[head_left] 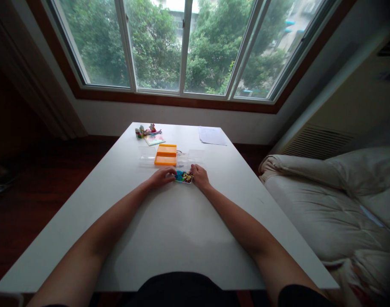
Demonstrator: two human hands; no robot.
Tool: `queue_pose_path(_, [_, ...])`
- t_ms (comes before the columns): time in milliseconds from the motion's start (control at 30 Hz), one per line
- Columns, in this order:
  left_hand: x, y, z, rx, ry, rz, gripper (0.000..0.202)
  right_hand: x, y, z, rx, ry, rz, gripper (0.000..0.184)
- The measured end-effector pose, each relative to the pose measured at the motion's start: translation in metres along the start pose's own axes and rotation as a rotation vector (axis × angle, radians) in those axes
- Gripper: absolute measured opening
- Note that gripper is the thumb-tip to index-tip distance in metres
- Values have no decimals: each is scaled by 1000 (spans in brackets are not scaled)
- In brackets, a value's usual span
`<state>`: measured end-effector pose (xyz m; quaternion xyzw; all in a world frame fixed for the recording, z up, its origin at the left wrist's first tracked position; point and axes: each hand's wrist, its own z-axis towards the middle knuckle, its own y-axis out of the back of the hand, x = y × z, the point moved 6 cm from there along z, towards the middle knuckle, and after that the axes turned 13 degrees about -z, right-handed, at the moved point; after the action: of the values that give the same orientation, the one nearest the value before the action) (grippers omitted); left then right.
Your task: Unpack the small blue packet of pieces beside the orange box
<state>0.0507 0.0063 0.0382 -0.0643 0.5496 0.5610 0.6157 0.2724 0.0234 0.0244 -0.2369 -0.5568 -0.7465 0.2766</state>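
A small shallow white tray (188,182) filled with tiny blue, yellow and dark brown pieces (184,176) is between my hands over the middle of the table. My left hand (163,175) has its fingers curled at the tray's left edge. On the opposite side, my right hand (199,175) is closed at the right edge, thumb side up. The tiny pieces are too small to name. Just beyond the tray sits an open orange case (166,159) with two shallow halves.
Clear plastic boxes (146,155) flank the orange case, with another clear box (196,154) to its right. Small colourful figures (148,130) and a pastel card (154,139) lie far left on the white table (182,238). Paper sheets (212,135) lie far right; a sofa (316,204) stands right.
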Motion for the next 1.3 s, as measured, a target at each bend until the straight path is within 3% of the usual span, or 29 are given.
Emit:
queue_pose_path(233, [5,0,0,-86,72,29,21,20,3,-7,70,-23,310,52])
queue_pose_path(367, [9,2,-1,-154,157,102,26,31,4,-10,112,8,352,50])
queue_pose_path(500, [9,1,0,-192,181,163,34,29,7,-10,77,27,256,52])
queue_pose_path(733, [4,-15,5,-193,262,305,55,33,24,-13,-110,123,4,55])
queue_pose_path(1000, [11,-27,4,-143,277,330,86,53,35,-13,-149,228,-252,47])
queue_pose_path(1300, [7,-29,2,-126,224,339,84,75,35,-19,-129,363,-397,42])
